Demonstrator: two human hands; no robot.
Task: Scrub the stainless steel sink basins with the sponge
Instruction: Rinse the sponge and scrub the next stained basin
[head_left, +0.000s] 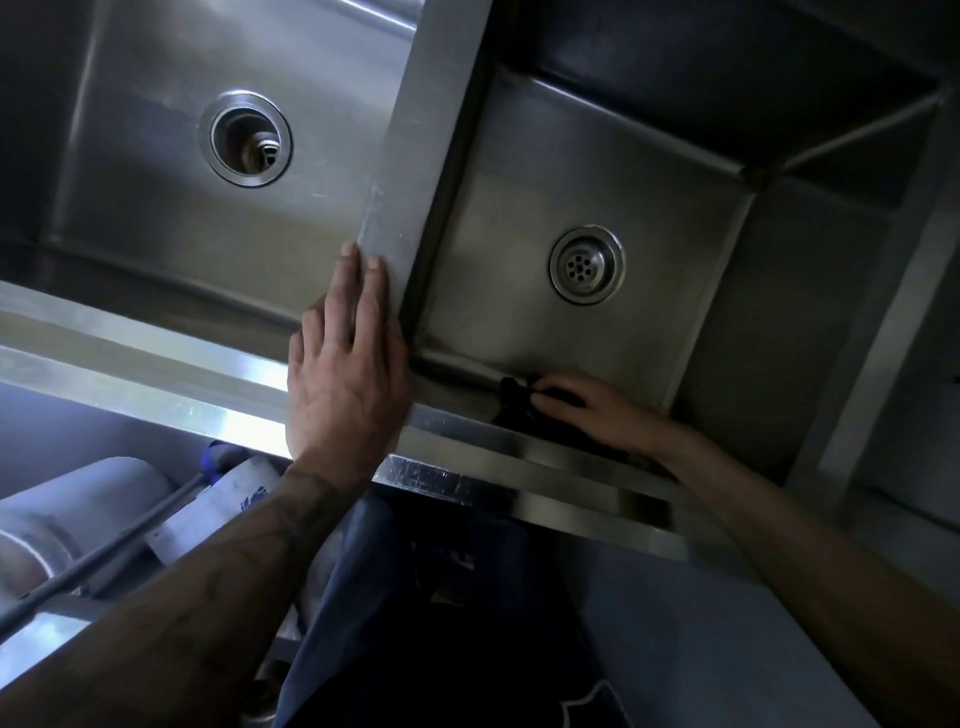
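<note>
Two stainless steel basins lie side by side below me. The left basin (156, 218) has an open round drain (245, 137). The right basin (597, 171) has a perforated strainer drain (587, 264). My left hand (345, 364) rests flat, fingers straight, on the steel divider (415, 156) between the basins. My right hand (597, 410) reaches into the right basin at its near wall and grips a dark sponge (511, 397), pressing it against the lower near edge. Most of the sponge is hidden under my fingers and in shadow.
The sink's front rim (156, 384) runs across the frame. Below it at the lower left are white pipes (78, 514) and a thin metal rod (104, 561). My dark blue clothing (441, 597) fills the bottom middle. A steel ledge (893, 312) borders the right basin.
</note>
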